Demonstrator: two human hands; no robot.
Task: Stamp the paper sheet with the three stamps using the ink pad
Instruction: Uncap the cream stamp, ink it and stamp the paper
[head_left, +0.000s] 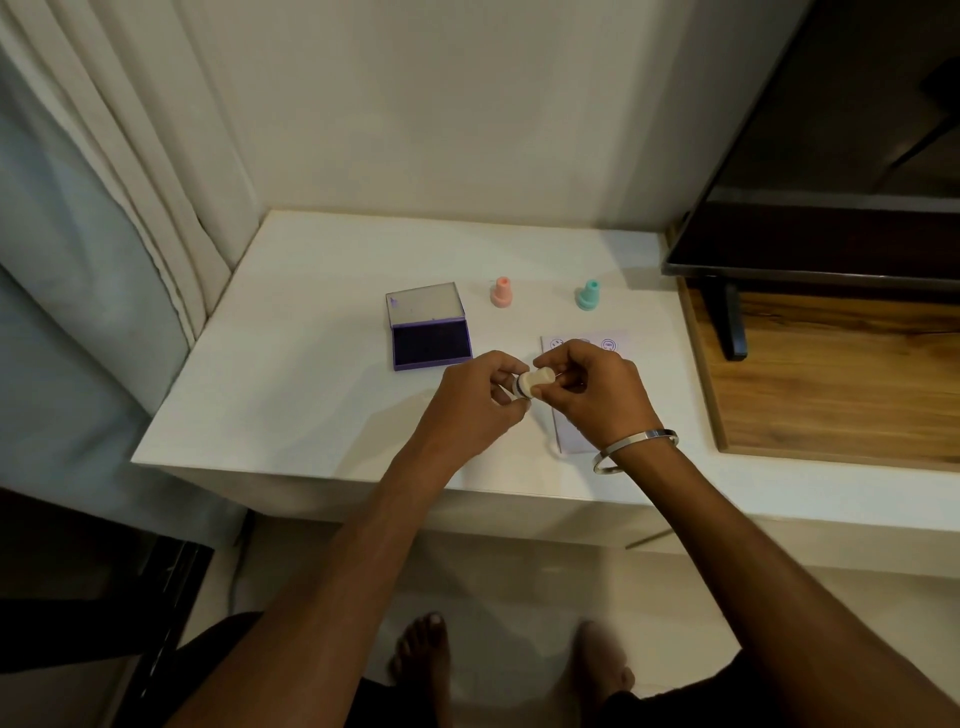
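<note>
A cream stamp (535, 383) lies sideways in the air between my hands, above the white table (291, 374). My left hand (475, 410) pinches its dark-ringed base end, and my right hand (597, 395) pinches its handle end. Under my right hand lies a pale purple paper sheet (615, 340) with round stamp marks along its far edge. The purple ink pad (431, 343) sits open to the left, lid raised. A pink stamp (502, 292) and a teal stamp (589, 295) stand upright behind the sheet.
A dark TV screen (831, 208) on a stand rises at the right over a wooden board (841, 379). A curtain (130, 182) hangs at the left by the wall. My bare feet show on the floor below the table's front edge.
</note>
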